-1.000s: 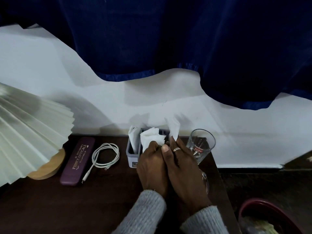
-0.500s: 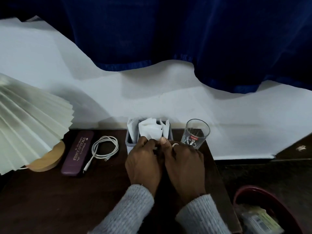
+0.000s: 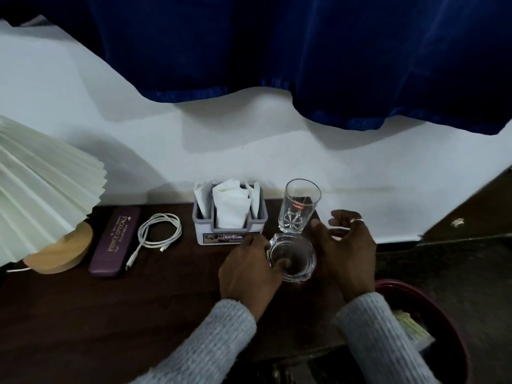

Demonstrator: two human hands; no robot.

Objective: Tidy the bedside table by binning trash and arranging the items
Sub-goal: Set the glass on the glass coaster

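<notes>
Head view, looking down on a dark wooden worktop (image 3: 83, 314) set against a white wall (image 3: 138, 134), under a hanging blue curtain (image 3: 304, 65). Finds the left hand (image 3: 246, 270) gripping a low faceted glass dish (image 3: 300, 261) near the right end of the worktop: thumb hooked inside the rim, fingers curled over the outside at its left edge. Shows the right hand (image 3: 346, 253) loose and unclenched just right of the dish, fingers lightly bent, holding nothing, a ring on one finger; cannot tell whether the thumb touches the glass. Places a tall clear tumbler (image 3: 300, 206) with a red label upright just behind the dish, by the wall. Sets a grey tissue holder (image 3: 230, 227) left of the tumbler, close to the left hand's fingertips, with white tissues (image 3: 231, 206) standing in its compartments. Continues leftward with a coiled white cable (image 3: 159, 234), then a purple spectacle case (image 3: 115, 242) lying lengthwise, then a lamp (image 3: 41, 184) with a pleated pale shade on a round wooden base. Catches a dark red bin (image 3: 432, 306) off the worktop at the lower right, beside the right forearm, with paper scraps inside. Covers both forearms in grey knit sleeves (image 3: 221, 336).
</notes>
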